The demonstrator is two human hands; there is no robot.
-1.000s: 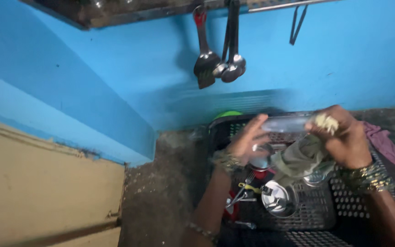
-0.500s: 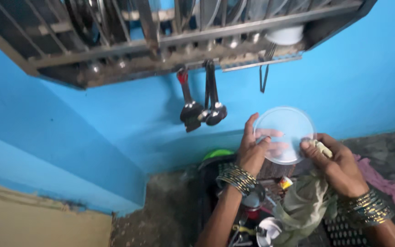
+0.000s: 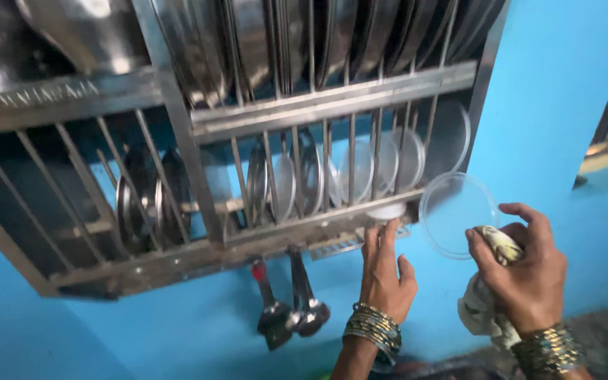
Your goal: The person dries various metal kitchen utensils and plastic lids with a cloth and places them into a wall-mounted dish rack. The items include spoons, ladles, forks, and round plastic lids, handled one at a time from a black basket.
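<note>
Against a blue wall, beneath the steel dish rack (image 3: 304,119), the left hand (image 3: 383,271) reaches open-fingered while the right hand (image 3: 526,278) grips a cloth (image 3: 483,309) beside a clear lid (image 3: 455,211).

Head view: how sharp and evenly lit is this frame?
Head view: steel rack shows bright glare streaks and slight motion blur; its left side falls into shadow; clear lid is soft-edged; right hand and cloth are reasonably sharp.
</note>
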